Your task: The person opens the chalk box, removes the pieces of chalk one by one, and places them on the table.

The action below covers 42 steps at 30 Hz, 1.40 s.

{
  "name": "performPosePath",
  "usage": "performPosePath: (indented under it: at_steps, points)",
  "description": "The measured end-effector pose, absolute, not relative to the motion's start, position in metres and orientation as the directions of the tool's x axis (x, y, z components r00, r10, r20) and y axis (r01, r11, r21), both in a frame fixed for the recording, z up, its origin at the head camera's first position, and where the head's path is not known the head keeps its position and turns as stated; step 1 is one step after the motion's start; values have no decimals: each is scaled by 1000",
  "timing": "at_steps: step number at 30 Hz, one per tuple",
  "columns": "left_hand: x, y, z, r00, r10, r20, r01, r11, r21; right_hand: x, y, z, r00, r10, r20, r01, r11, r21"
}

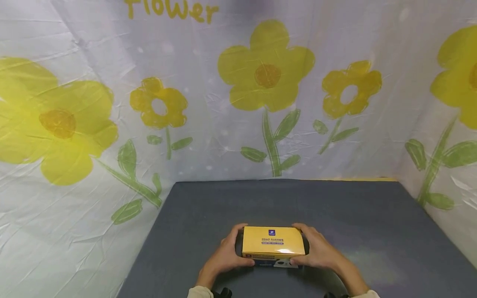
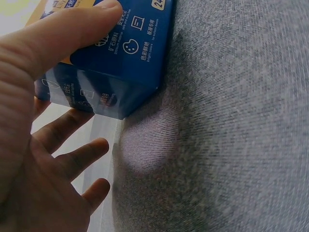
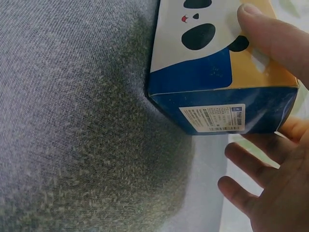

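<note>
Left hand [image 1: 225,256] and right hand [image 1: 318,250] each hold one end of the yellow box [image 1: 273,241] (thumbs in front), keeping it steady on the grey counter [image 1: 372,215]

Flat dark grey fabric-covered table top [image 1: 372,231] spread across the foreground, wrinkled white cloth backdrop [image 1: 208,149] hung behind and at both sides, printed with large yellow flowers [image 1: 266,68] on green stems, yellow lettering [image 1: 171,10] painted along the top edge.
</note>
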<state>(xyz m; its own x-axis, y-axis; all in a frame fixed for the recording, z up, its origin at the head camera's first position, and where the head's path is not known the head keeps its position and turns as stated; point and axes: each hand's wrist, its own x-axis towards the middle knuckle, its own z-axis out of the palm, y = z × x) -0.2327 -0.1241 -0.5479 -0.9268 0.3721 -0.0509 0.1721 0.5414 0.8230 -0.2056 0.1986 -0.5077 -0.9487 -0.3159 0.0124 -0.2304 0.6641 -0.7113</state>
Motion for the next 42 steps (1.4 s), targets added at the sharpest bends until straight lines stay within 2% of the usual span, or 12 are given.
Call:
performPosePath:
  at_steps: [5, 9, 15, 19, 24, 36, 42]
  points:
    - [-231, -125, -547, -930, 362, -68, 155, 552, 819, -204, 197, -506, -940, -338, 56, -284, 675, -681]
    - [-229, -125, -547, -931, 356, -81, 141, 556, 819, -202, 190, -502, -931, -326, 162, -351, 684, -639]
    - [-231, -123, -550, -931, 359, -62, 160, 555, 816, -209, 174, -491, -867, -381, 322, -498, 703, -508]
    - [-232, -122, -555, -927, 374, -35, 190, 548, 815, -213, 167, -484, -829, -468, 307, -560, 702, -441]
    - [-230, -122, -557, -932, 359, -52, 170, 558, 813, -215, 163, -481, -796, -536, 282, -606, 705, -369]
    - [-227, -124, -563, -950, 296, -97, 101, 589, 802, -214, 157, -477, -758, -598, 261, -652, 712, -261]
    - [-228, -124, -565, -947, 302, -111, 87, 573, 815, -214, 154, -471, -763, -613, 206, -646, 718, -258]
